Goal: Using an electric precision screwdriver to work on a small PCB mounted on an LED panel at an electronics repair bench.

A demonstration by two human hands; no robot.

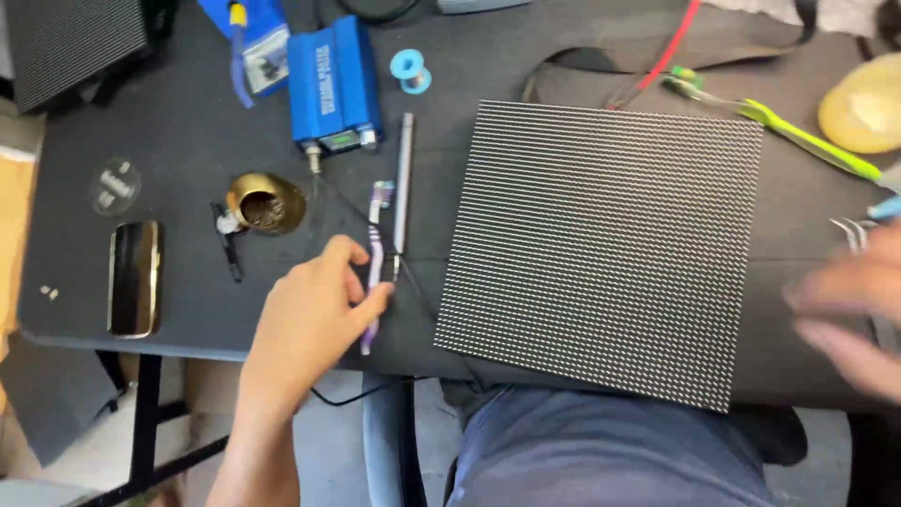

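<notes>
The left hand (314, 300) had its fingers (371, 300) clamped around the handle of a purple toothbrush (375, 263), just left of the square LED panel (601, 244) that lay flat on the dark table (188, 141). The brush's head pointed away from the person, beside a slim grey pen-like tool (404, 183). The right hand (849, 314), off the panel's right edge, was blurred, so I could not tell how its fingers stood; metal tweezers (849, 230) lay just beyond it. Further left of the panel sat a brass tip-cleaner pot (266, 202), a blue control box (333, 84) and a dark phone (134, 277). To my eye, a careless sweep of the brush could snag the thin wire near the panel's corner, or knock the grey tool rolling.
</notes>
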